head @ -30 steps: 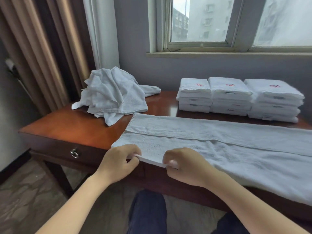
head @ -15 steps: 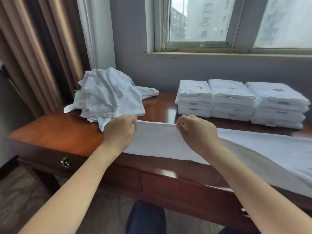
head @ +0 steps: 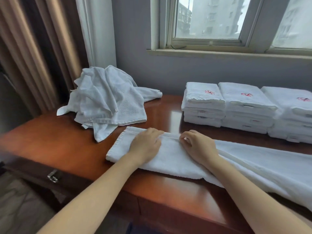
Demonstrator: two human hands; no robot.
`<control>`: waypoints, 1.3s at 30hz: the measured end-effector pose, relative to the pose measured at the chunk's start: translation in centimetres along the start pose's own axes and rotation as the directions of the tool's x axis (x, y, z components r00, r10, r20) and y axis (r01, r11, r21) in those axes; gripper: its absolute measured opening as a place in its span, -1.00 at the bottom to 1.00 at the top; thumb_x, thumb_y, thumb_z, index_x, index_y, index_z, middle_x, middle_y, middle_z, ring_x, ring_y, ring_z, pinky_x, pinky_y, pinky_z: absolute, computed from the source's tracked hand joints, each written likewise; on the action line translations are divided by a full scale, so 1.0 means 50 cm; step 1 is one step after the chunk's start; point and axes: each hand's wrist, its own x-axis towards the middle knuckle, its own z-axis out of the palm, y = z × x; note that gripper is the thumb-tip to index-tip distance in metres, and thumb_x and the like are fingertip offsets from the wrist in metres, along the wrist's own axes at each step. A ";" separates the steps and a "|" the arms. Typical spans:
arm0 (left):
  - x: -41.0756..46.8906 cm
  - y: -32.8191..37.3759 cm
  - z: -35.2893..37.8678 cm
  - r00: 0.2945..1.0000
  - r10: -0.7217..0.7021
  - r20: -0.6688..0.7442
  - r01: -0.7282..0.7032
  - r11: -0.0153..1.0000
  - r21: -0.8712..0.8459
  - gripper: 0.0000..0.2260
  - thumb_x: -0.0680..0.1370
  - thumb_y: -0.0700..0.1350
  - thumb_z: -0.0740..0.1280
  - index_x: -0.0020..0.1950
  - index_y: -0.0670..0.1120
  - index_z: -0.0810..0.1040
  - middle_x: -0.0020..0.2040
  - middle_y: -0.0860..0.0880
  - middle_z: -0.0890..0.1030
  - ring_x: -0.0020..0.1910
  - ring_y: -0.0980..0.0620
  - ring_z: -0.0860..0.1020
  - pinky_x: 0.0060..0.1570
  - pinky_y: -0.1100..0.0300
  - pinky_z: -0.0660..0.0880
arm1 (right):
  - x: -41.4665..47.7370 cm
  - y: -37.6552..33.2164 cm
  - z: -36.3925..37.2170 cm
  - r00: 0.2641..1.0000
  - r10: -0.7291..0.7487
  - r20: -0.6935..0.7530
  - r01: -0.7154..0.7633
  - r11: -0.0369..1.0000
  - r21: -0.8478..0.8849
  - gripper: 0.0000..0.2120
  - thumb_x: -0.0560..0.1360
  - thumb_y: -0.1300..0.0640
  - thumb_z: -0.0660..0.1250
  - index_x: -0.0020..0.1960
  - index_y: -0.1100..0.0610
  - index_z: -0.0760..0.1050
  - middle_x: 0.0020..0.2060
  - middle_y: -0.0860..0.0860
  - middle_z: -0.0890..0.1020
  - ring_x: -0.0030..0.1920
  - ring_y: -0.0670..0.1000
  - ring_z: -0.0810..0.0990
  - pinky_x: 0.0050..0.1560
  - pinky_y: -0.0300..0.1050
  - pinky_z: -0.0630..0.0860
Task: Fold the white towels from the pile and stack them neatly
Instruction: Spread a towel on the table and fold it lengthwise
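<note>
A long white towel (head: 177, 159) lies along the wooden table (head: 55, 141), its near half folded over onto the far half. My left hand (head: 145, 145) lies on the folded layer and holds the hem at its fingertips. My right hand (head: 198, 146) pinches the same hem just to the right. A crumpled pile of white towels (head: 108, 100) sits at the back left. Three stacks of folded white towels (head: 244, 107) with red emblems stand at the back right.
The towel's right end (head: 290, 179) hangs over the table's front edge. A drawer with a metal handle (head: 53, 176) is in the table's front at the left. Curtains (head: 38, 53) hang at the left, and a window (head: 209, 19) is behind the table.
Both hands have carried the towel's near edge up and across to the far edge and laid it down, so the towel now lies folded in half lengthwise.
</note>
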 end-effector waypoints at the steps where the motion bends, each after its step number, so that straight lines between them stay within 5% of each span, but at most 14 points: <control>1: -0.004 0.007 0.012 0.997 -0.008 0.079 0.008 1.000 0.009 -0.59 0.67 0.00 0.07 0.54 0.05 0.28 0.55 0.00 0.26 0.54 0.01 0.17 0.51 0.06 0.05 | 0.001 0.003 0.004 1.000 0.000 -0.007 0.000 1.000 0.009 -0.83 0.61 -0.04 0.20 -0.01 -0.10 0.57 -0.09 -0.12 0.57 -0.08 -0.02 0.59 -0.22 -0.12 0.46; 5: -0.014 -0.003 0.028 0.985 -0.043 0.167 0.021 0.991 0.131 -0.50 0.67 0.16 -0.07 0.61 0.10 0.04 0.63 0.00 -0.04 0.59 0.06 -0.11 0.54 0.03 -0.21 | 0.002 0.000 0.007 1.000 -0.002 0.000 0.002 1.000 0.021 -0.83 0.61 -0.06 0.21 0.00 -0.11 0.57 -0.09 -0.14 0.57 -0.10 -0.06 0.59 -0.22 -0.11 0.51; 18: -0.076 -0.126 -0.025 0.976 -0.082 0.201 0.049 0.985 0.164 -0.50 0.67 0.19 -0.11 0.61 0.16 -0.03 0.62 0.07 -0.09 0.58 0.13 -0.16 0.54 0.06 -0.23 | 0.003 -0.136 0.047 0.999 -0.042 0.005 0.041 0.993 0.109 -0.81 0.60 0.02 0.18 0.02 -0.06 0.58 -0.06 -0.11 0.57 -0.09 0.00 0.58 -0.22 -0.12 0.46; 23: -0.076 -0.091 -0.030 0.981 -0.099 0.165 0.077 0.988 0.135 -0.51 0.68 0.15 -0.07 0.61 0.11 0.02 0.62 0.04 -0.03 0.59 0.09 -0.14 0.54 0.01 -0.21 | -0.040 -0.099 0.005 0.996 -0.057 0.063 0.055 0.998 0.041 -0.66 0.60 0.09 0.16 0.33 -0.07 0.48 0.12 -0.09 0.55 0.18 0.02 0.47 -0.13 -0.12 0.33; 31: -0.091 0.131 0.009 0.956 0.251 -0.151 -0.286 0.908 -0.306 -0.77 0.60 -0.07 0.30 0.24 0.10 0.58 0.25 0.22 0.54 0.34 0.21 0.42 0.26 0.26 0.36 | -0.191 0.034 -0.127 0.995 0.095 -0.017 -0.093 0.991 0.099 -0.71 0.57 0.11 0.28 0.27 -0.06 0.55 0.15 -0.14 0.59 0.18 -0.03 0.52 0.10 -0.06 0.47; 39: -0.105 0.323 0.059 0.817 0.526 -0.238 -0.577 0.740 -0.346 -0.84 0.48 -0.17 0.44 -0.02 0.07 0.67 -0.01 0.18 0.62 0.06 0.17 0.53 0.07 0.15 0.50 | -0.355 0.116 -0.202 0.948 0.136 -0.288 -0.127 0.991 0.051 -0.78 0.28 0.23 0.53 -0.12 0.04 0.60 -0.14 -0.11 0.58 -0.07 0.03 0.55 -0.05 -0.04 0.49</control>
